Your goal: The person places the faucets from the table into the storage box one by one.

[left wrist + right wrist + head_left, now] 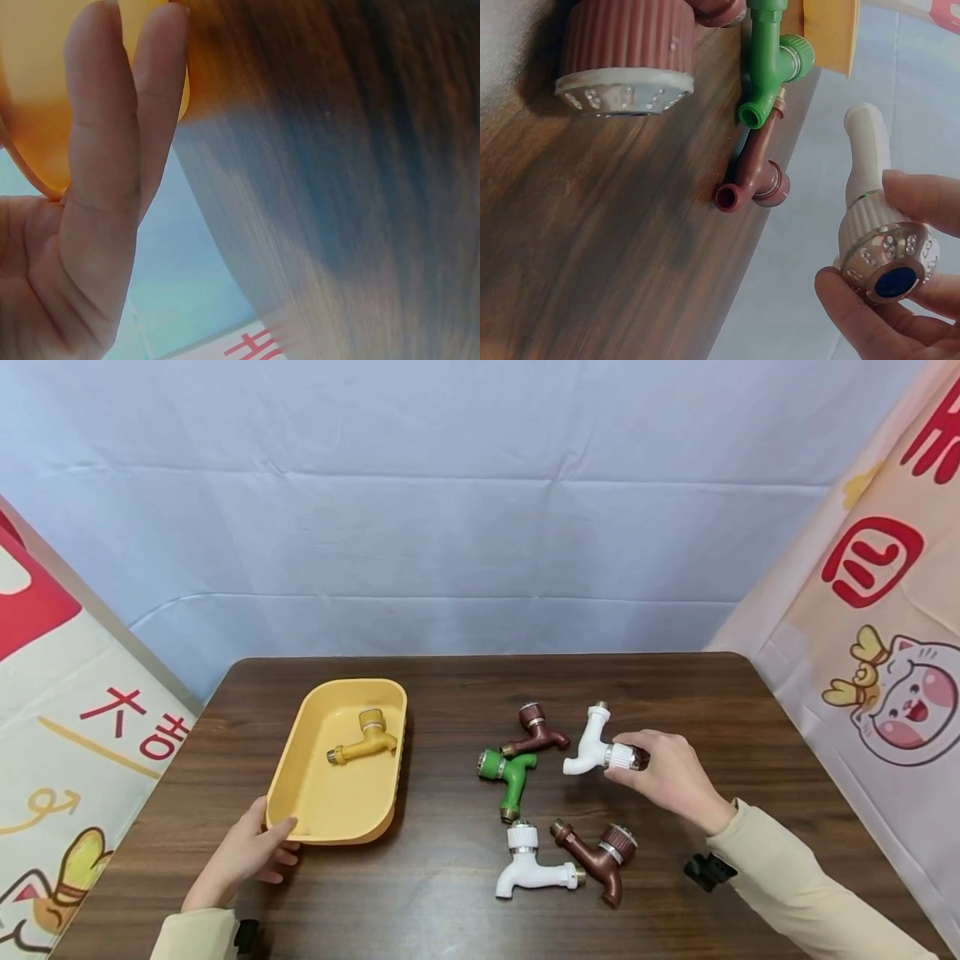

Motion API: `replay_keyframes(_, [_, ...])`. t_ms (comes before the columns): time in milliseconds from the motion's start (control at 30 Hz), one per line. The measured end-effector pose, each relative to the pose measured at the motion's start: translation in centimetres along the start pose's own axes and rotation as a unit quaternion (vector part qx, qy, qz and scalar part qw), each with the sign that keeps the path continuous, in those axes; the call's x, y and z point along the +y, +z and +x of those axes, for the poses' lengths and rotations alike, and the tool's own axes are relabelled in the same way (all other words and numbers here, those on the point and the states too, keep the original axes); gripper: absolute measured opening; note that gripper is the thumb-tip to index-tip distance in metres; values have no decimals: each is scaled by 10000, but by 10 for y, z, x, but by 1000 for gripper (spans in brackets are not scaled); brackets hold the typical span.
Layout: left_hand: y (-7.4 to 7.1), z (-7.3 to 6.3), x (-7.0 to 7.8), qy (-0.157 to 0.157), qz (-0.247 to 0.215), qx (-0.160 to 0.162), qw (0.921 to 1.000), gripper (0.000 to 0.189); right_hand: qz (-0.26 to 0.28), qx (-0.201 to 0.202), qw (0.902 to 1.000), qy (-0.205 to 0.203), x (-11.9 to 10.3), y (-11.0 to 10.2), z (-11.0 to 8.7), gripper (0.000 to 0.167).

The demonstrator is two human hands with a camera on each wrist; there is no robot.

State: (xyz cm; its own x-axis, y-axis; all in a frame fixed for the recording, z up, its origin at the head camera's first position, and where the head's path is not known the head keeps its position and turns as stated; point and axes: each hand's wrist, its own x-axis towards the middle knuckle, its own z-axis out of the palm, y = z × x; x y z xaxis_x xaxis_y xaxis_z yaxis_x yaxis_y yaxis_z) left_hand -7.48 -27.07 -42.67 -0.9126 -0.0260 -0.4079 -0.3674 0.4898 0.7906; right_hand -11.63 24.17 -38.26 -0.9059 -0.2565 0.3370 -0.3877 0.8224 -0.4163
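My right hand pinches a white tap by its ribbed knob. In the right wrist view, the thumb and fingers hold that knob around its silver cap with a blue centre. At the left, my left hand holds the near-left corner of a yellow tray, thumb over the rim and fingers outside. A yellow tap lies in the tray. Left of the held tap lie a brown tap and a green tap.
Nearer the front of the dark wooden table lie a second white tap and another brown tap, their ends close together. A pale cloth hangs behind the table; printed cloths hang at both sides.
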Motion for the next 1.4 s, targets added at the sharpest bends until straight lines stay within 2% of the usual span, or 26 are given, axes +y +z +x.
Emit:
replay_keyframes(433, [0, 1, 1, 93, -6, -34, 10000, 51, 37, 68, 9999, -116, -7, 1, 4, 38])
replay_keyframes(1400, [0, 2, 0, 67, -9, -26, 10000, 51, 232, 212, 9988, -376, -24, 0, 20, 40])
